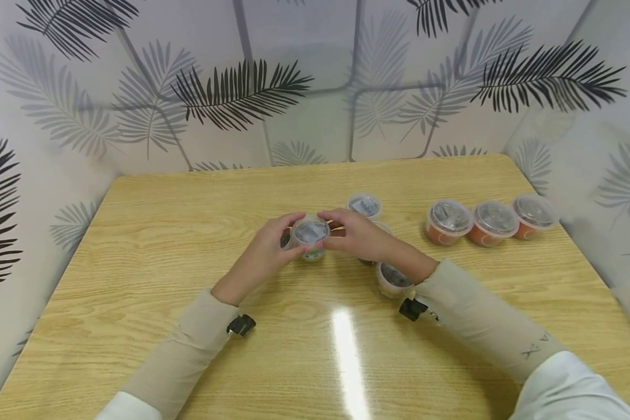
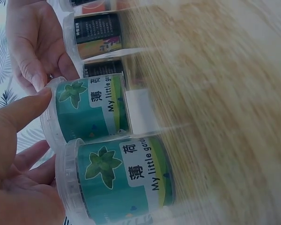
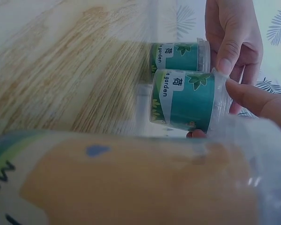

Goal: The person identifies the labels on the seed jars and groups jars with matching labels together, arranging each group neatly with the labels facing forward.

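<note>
Both hands meeting mid-tabletop [image 1: 189,221] over 1 little green-labelled tub [image 1: 310,238].

Left hand [image 1: 265,252]: fingers curled round the tub's left side, thumb tip up on the lid rim. Wrist view backs that up, thumb [image 2: 23,110] pressing the clear lid edge, palm and other fingers cupped underneath. Not spread at all, a loose wrap-around grip.

Right hand [image 1: 359,234]: also curled, pinching the same tub from the right, fingertips on the lid edge, thumb [image 3: 257,101] flat against the lid in the right wrist view.

Tub itself: standing on the tabletop roughly centre, clear lid on, teal label with a leaf and "My little garden" printed on it. Second green tub [image 2: 119,180] just beside it on the left-hand side, touching or nearly so, can't quite tell.

Rest of the scene: another small tub [image 1: 364,205] just behind the right hand, 1 more [image 1: 394,279] tucked against the right wrist, and a blurry orange-labelled tub [image 3: 131,183] filling the near part of the right wrist view. Off to the right, well apart, a row of 3 orange tubs [image 1: 490,221] side by side, lids on. Beige sleeves on both arms, leaf-print wall behind.
</note>
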Demonstrator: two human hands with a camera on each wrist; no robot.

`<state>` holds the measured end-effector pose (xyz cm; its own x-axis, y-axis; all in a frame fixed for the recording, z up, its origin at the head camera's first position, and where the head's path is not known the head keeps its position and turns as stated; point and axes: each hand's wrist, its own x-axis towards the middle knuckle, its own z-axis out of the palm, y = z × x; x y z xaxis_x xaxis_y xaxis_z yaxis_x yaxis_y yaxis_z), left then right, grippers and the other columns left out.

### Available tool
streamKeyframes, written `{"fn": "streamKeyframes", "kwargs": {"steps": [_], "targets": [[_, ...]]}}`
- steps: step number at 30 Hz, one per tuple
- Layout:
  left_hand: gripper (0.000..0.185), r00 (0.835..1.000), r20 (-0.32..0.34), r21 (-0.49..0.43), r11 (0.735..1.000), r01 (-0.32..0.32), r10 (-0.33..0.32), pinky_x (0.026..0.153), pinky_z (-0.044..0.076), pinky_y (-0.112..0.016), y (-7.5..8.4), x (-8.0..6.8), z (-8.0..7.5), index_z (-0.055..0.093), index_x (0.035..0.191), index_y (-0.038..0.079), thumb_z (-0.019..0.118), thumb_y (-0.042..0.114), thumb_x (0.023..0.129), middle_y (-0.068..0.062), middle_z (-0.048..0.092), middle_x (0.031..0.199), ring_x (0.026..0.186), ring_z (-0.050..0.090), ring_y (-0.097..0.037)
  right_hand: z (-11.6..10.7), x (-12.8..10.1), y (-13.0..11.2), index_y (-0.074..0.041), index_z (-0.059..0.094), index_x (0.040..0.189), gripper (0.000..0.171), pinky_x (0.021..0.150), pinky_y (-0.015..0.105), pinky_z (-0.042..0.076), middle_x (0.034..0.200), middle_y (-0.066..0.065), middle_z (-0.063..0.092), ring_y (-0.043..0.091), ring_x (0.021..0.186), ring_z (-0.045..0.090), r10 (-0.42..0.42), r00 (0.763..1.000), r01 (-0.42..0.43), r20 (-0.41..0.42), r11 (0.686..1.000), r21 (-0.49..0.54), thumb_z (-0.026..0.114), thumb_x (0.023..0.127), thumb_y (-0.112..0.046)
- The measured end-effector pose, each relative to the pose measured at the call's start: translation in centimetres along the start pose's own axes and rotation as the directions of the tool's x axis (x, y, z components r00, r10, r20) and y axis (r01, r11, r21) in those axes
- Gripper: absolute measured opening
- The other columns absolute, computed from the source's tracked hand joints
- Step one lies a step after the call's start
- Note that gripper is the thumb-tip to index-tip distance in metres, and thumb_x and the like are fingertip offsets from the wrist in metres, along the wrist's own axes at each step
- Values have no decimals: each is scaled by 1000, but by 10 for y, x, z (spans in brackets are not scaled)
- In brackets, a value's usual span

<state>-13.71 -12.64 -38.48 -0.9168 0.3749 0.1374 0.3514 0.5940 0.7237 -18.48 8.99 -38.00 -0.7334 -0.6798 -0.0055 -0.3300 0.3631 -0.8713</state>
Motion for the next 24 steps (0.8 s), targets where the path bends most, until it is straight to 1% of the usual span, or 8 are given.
{"fn": "streamKeyframes", "kwargs": {"steps": [3,4,6,10,11,16,20,24], "targets": [[63,1000,0,25,1000,8,-8,92,46,-36,0,0,1,41,137,7,69,26,84,-12,50,128,115,48,-23,0,0,0,5,36,138,68,93,35,45,140,17,38,26,118,49,5,1000,-5,3,1000,-2,69,86,-22],[63,1000,0,39,999,8,-8,90,47,-36,0,0,1,42,137,7,69,26,84,-11,51,127,112,49,-22,0,0,-1,5,36,138,68,93,34,46,140,17,38,26,118,49,8,1000,-8,3,1000,-6,69,86,-22],[63,1000,1,70,998,-2,2,89,47,-37,0,1,2,41,137,6,68,27,85,-11,51,127,113,49,-23,0,-1,-2,4,37,138,67,92,32,46,140,16,38,25,118,49,14,1000,-14,0,1000,-16,68,86,-22],[63,1000,1,133,991,-22,22,90,45,-39,1,1,4,42,137,6,69,28,84,-10,50,129,115,46,-24,0,0,-3,4,38,138,65,90,29,47,138,17,40,25,117,50,20,1000,-20,-5,997,-76,68,86,-22],[63,1000,1,138,990,-22,22,93,43,-39,1,1,4,42,137,5,69,27,84,-10,49,131,119,44,-25,0,1,-4,4,38,138,65,90,28,47,138,17,40,25,116,51,24,1000,-24,-3,995,-99,68,86,-23],[63,1000,-4,149,989,3,-2,98,40,-39,3,0,5,43,137,7,70,28,83,-9,50,130,121,43,-24,0,3,-6,1,38,139,66,87,29,49,137,15,42,24,114,52,62,998,-55,24,976,-209,65,88,-31],[63,1000,-2,164,986,7,-7,97,40,-39,3,0,6,43,137,8,69,30,84,-9,51,129,120,43,-23,-1,4,-6,3,37,139,68,88,30,49,138,16,41,25,114,52,77,996,-65,41,970,-233,65,88,-31],[63,1000,8,168,986,14,-16,97,41,-39,3,1,6,43,137,8,69,31,83,-9,50,129,121,42,-24,-1,4,-6,3,37,139,68,88,29,49,137,16,41,25,114,51,84,995,-70,50,971,-229,66,87,-29]]}}
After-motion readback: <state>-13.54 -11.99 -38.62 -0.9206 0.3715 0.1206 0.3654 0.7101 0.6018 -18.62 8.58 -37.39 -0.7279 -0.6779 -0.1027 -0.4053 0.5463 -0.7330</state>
